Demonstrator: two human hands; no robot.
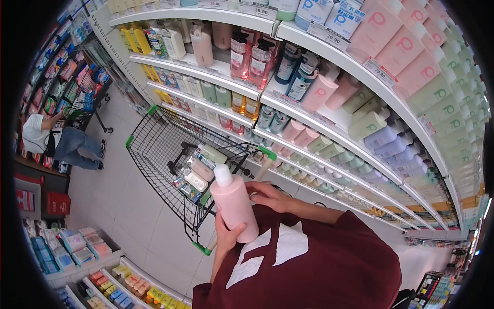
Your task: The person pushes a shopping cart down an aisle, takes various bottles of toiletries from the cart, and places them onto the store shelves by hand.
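A pink bottle with a white cap (234,206) is held in front of the maroon shirt, its cap tilted up and to the left. My left hand (226,234) is wrapped round its lower part, with the thumb across the front. Near its upper right side is my right hand (265,196), its fingers bent towards the back of the bottle; whether they touch it is hidden. Just beyond the hands stands a wire shopping cart (154,149) with green corners. Several bottles and packs, among them a white bottle (195,180), lie inside the cart.
Shelves (247,92) of bottles curve along the right, with pink pump bottles (320,91) on one. Another person (56,136) stands at the far left beside a second cart (80,103). Low shelves (110,260) with small packs are at the bottom left. Tiled floor (123,201) shows between.
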